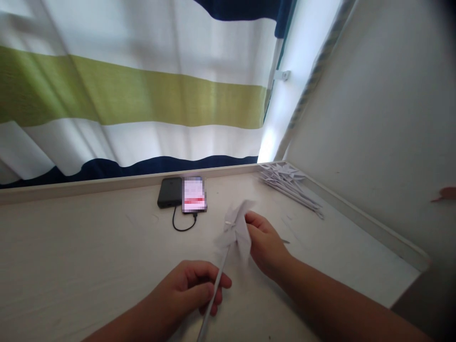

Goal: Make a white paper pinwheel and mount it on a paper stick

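Note:
A white paper pinwheel [235, 230] on a thin white stick [216, 289] is held above the table, its blades slightly blurred. My left hand [194, 287] is closed around the stick below the pinwheel, with the thumb against it. At the pinwheel's right side, my right hand [267, 242] has its fingers bent and closed on the edge of a paper blade; its fingertips are partly hidden by the paper. Just past that hand, the thin grey tip [286, 242] of some object shows on the table, the rest of it covered.
Several white paper pinwheels [288, 183] with sticks lie piled in the far right corner of the white table [89, 251]. A black power bank [170, 192] and a phone [194, 194] joined by a cable [183, 230] lie at the back. A raised rim, a striped curtain [160, 95] and a wall border the table.

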Tool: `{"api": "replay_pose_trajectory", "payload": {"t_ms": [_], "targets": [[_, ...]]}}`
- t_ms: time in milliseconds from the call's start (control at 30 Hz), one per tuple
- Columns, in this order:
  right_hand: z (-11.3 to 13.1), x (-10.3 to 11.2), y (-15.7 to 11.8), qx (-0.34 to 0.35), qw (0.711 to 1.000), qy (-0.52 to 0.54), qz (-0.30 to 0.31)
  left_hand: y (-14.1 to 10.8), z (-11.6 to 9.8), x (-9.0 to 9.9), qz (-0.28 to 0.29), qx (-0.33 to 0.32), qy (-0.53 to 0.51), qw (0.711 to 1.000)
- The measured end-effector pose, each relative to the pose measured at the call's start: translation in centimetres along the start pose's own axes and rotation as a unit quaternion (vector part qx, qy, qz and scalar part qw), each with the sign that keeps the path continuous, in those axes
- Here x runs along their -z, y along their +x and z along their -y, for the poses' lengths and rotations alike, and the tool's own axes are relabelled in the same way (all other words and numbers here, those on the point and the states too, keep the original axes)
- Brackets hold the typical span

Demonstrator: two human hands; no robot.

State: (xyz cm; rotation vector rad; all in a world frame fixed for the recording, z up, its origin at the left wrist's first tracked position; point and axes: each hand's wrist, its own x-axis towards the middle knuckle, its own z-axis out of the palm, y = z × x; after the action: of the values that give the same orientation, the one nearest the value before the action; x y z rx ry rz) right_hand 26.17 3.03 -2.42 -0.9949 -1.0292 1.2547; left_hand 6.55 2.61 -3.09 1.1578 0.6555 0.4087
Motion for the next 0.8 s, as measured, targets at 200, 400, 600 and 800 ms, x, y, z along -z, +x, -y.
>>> {"api": "replay_pose_trajectory", "payload": {"t_ms": [200, 400, 600, 800], "targets": [[-0.14, 0.02, 0.02, -0.003, 0.999, 0.023, 0.023, 0.14, -0.18, 0.00, 0.014, -0.001, 0.012, 1.000], [-0.18, 0.36, 0.00, -0.007, 0.999, 0.027, 0.024, 0.19, -0.19, -0.02, 0.025, -0.015, -0.001, 1.000], [0.21, 0.42, -0.09, -0.020, 1.000, 0.006, 0.012, 0.19, 0.13, 0.26, 0.029, -0.017, 0.000, 0.999], [0.56, 0.33, -0.31, -0.024, 0.999, 0.031, 0.037, 0.25, 0.40, 0.23, 0.034, -0.028, -0.002, 0.999]]}}
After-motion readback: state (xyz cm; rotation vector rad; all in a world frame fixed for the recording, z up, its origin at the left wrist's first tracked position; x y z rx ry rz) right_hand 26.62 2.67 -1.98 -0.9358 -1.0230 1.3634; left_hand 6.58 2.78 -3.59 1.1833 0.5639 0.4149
